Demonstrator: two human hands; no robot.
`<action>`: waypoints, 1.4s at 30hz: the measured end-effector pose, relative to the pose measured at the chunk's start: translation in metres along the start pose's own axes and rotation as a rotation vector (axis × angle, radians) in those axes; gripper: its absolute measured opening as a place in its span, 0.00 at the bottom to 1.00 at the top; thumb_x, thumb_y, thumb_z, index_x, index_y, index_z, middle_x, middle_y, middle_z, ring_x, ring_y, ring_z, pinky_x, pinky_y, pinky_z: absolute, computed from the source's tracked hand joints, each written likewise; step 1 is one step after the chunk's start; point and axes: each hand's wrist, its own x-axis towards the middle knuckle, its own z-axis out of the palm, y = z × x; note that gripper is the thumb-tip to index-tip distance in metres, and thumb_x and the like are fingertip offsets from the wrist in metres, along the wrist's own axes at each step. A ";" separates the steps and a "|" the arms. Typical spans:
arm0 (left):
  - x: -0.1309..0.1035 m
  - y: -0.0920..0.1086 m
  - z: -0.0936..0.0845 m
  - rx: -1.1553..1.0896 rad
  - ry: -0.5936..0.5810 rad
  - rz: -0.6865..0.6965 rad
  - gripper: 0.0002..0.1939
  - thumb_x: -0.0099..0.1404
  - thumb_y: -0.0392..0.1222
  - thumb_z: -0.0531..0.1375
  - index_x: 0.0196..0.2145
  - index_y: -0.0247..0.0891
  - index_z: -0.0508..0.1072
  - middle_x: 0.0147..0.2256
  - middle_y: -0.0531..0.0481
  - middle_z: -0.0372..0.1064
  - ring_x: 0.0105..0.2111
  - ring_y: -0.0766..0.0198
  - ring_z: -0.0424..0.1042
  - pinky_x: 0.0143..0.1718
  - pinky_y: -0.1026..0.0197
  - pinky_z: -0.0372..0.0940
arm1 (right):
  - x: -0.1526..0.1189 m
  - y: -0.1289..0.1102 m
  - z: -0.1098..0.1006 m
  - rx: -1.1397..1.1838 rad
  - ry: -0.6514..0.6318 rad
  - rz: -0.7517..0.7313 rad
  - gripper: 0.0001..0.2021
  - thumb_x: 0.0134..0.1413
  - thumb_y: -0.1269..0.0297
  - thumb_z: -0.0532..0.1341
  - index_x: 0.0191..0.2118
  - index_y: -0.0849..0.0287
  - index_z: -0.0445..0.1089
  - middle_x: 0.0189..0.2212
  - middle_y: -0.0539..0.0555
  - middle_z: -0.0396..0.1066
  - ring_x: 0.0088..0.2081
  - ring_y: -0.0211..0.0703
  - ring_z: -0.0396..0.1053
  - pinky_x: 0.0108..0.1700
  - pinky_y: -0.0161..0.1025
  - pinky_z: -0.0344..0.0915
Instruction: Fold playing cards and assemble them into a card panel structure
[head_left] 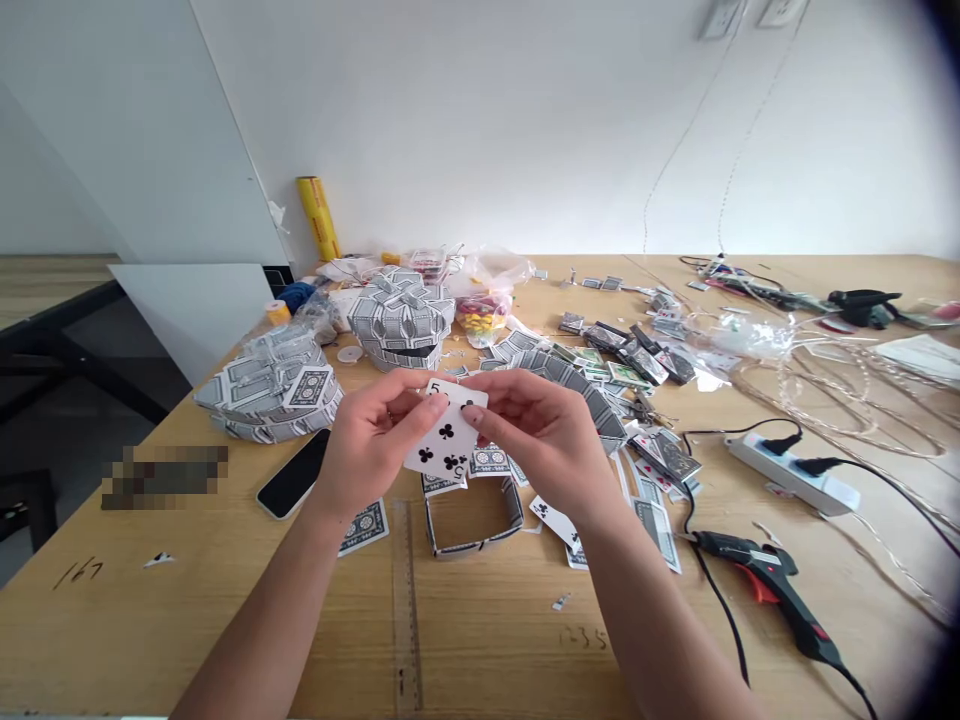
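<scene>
A five of clubs card (447, 436) is held face up between both hands, above a square frame made of folded cards (480, 547). My left hand (375, 440) pinches its left side, with the thumb on the face. My right hand (536, 425) grips the upper right edge with its thumb on the front. The fingertips behind the card are hidden. Beneath my left hand a patterned card (365, 527) lies on the table. A four of clubs (553, 520) lies partly under my right forearm. A clear ruler (406, 610) lies between the forearms.
On the left are a phone (292, 476) and a card-covered shape (274, 385); another card-built form (401, 315) stands behind. Card bundles (630, 350) lie at the back right. A power strip (793, 474), a glue gun (772, 580) and cables occupy the right.
</scene>
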 end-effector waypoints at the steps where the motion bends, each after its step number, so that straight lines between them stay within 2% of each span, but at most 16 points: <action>1: -0.001 -0.001 0.000 -0.001 -0.016 -0.014 0.08 0.74 0.45 0.66 0.48 0.44 0.82 0.21 0.59 0.68 0.17 0.72 0.57 0.17 0.68 0.53 | 0.000 0.002 -0.001 -0.020 0.005 -0.010 0.09 0.62 0.64 0.72 0.47 0.55 0.82 0.32 0.51 0.78 0.33 0.39 0.75 0.36 0.39 0.74; 3: -0.002 -0.004 -0.001 0.013 -0.040 -0.022 0.09 0.74 0.44 0.66 0.50 0.45 0.80 0.21 0.60 0.67 0.18 0.71 0.57 0.19 0.68 0.54 | -0.002 0.005 -0.002 -0.068 0.006 -0.033 0.07 0.63 0.65 0.71 0.46 0.53 0.83 0.31 0.49 0.78 0.32 0.38 0.73 0.34 0.38 0.72; 6: -0.004 -0.007 -0.002 0.071 -0.057 0.028 0.04 0.74 0.41 0.66 0.46 0.44 0.79 0.21 0.60 0.66 0.20 0.71 0.60 0.21 0.68 0.57 | -0.003 0.005 -0.005 -0.116 0.009 -0.054 0.05 0.65 0.66 0.70 0.44 0.52 0.84 0.32 0.50 0.80 0.33 0.38 0.74 0.35 0.38 0.72; 9: 0.000 -0.005 -0.003 0.125 -0.057 0.096 0.01 0.73 0.38 0.65 0.41 0.42 0.79 0.24 0.57 0.70 0.22 0.70 0.65 0.23 0.67 0.60 | -0.004 0.002 -0.007 -0.101 0.007 -0.038 0.04 0.64 0.65 0.71 0.42 0.52 0.85 0.36 0.51 0.82 0.36 0.40 0.77 0.38 0.39 0.74; 13: 0.009 0.002 -0.005 0.154 -0.056 0.182 0.05 0.71 0.36 0.66 0.36 0.41 0.80 0.30 0.53 0.78 0.27 0.68 0.74 0.26 0.66 0.66 | -0.004 -0.006 -0.010 -0.035 -0.022 0.033 0.07 0.63 0.58 0.73 0.44 0.51 0.86 0.34 0.52 0.83 0.34 0.41 0.77 0.36 0.38 0.75; 19: 0.008 0.000 -0.005 0.288 -0.079 0.288 0.06 0.73 0.35 0.65 0.38 0.42 0.81 0.33 0.53 0.81 0.30 0.68 0.76 0.31 0.65 0.70 | 0.000 -0.002 -0.017 0.044 0.024 0.114 0.07 0.58 0.59 0.77 0.40 0.54 0.86 0.35 0.53 0.84 0.34 0.41 0.80 0.39 0.40 0.79; 22: 0.004 0.000 -0.006 0.259 -0.098 0.246 0.05 0.75 0.39 0.65 0.45 0.44 0.82 0.36 0.53 0.81 0.32 0.67 0.77 0.32 0.65 0.71 | 0.001 0.000 -0.018 0.033 0.035 0.110 0.07 0.57 0.61 0.77 0.40 0.54 0.86 0.36 0.53 0.84 0.36 0.43 0.80 0.40 0.41 0.80; 25: 0.003 0.003 -0.005 0.205 -0.090 0.161 0.09 0.74 0.46 0.67 0.50 0.45 0.81 0.38 0.52 0.82 0.30 0.68 0.77 0.30 0.65 0.71 | -0.002 0.000 -0.016 0.000 0.046 0.070 0.06 0.58 0.62 0.77 0.41 0.54 0.86 0.37 0.53 0.85 0.38 0.44 0.81 0.42 0.42 0.80; 28: 0.003 0.005 -0.001 0.259 -0.027 0.117 0.08 0.72 0.48 0.70 0.45 0.44 0.83 0.34 0.53 0.82 0.28 0.67 0.77 0.30 0.65 0.71 | -0.006 -0.001 -0.014 -0.085 0.091 0.020 0.06 0.59 0.62 0.76 0.42 0.53 0.86 0.39 0.53 0.85 0.40 0.46 0.82 0.45 0.44 0.80; 31: 0.004 0.005 0.002 0.344 0.002 0.136 0.06 0.72 0.46 0.69 0.41 0.44 0.84 0.31 0.54 0.81 0.29 0.66 0.78 0.31 0.65 0.72 | -0.009 -0.002 -0.012 -0.180 0.133 -0.019 0.06 0.62 0.62 0.74 0.43 0.53 0.86 0.41 0.53 0.85 0.42 0.48 0.83 0.48 0.47 0.81; 33: 0.004 0.004 0.003 0.386 0.020 0.155 0.06 0.73 0.46 0.69 0.41 0.44 0.84 0.31 0.54 0.81 0.29 0.65 0.78 0.32 0.64 0.73 | -0.011 -0.003 -0.012 -0.218 0.118 -0.029 0.07 0.63 0.61 0.74 0.45 0.53 0.85 0.42 0.54 0.85 0.44 0.49 0.82 0.49 0.48 0.80; 37: 0.003 0.002 0.004 0.434 0.020 0.197 0.06 0.73 0.47 0.68 0.41 0.44 0.84 0.33 0.53 0.82 0.29 0.64 0.78 0.32 0.62 0.73 | -0.011 -0.004 -0.014 -0.300 0.075 -0.041 0.10 0.63 0.59 0.74 0.49 0.51 0.84 0.45 0.54 0.85 0.46 0.51 0.82 0.52 0.51 0.79; 42: 0.005 -0.002 0.005 0.346 -0.015 0.165 0.09 0.74 0.50 0.67 0.42 0.43 0.82 0.33 0.52 0.80 0.30 0.64 0.76 0.33 0.62 0.71 | -0.007 -0.002 -0.019 -0.285 0.070 -0.030 0.07 0.63 0.59 0.75 0.46 0.50 0.86 0.41 0.53 0.84 0.43 0.49 0.81 0.50 0.49 0.79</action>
